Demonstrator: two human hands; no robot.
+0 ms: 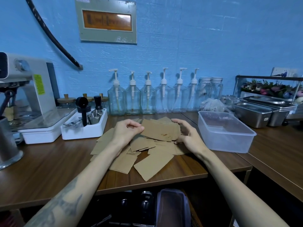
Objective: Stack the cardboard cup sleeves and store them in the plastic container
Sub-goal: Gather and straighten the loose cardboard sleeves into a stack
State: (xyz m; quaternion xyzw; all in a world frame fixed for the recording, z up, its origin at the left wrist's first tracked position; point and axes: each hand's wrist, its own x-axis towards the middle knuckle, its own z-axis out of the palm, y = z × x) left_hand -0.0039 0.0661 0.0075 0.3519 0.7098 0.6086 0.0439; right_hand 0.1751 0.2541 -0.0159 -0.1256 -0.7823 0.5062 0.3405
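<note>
A: Where are the cardboard cup sleeves (152,164)?

B: Scattered flat in a loose pile on the wooden counter (49,169), in front of a row of pump bottles (148,97).

A: And the hands?

B: The left hand (126,133) pinches the near-left edge of a small lifted stack of sleeves (161,131). The right hand (188,135) cups the stack's right side, fingers curled; whether it truly grips I can't tell.

A: The plastic container (226,141)?

B: Just right of the pile, lid off, apparently holding nothing.
</note>
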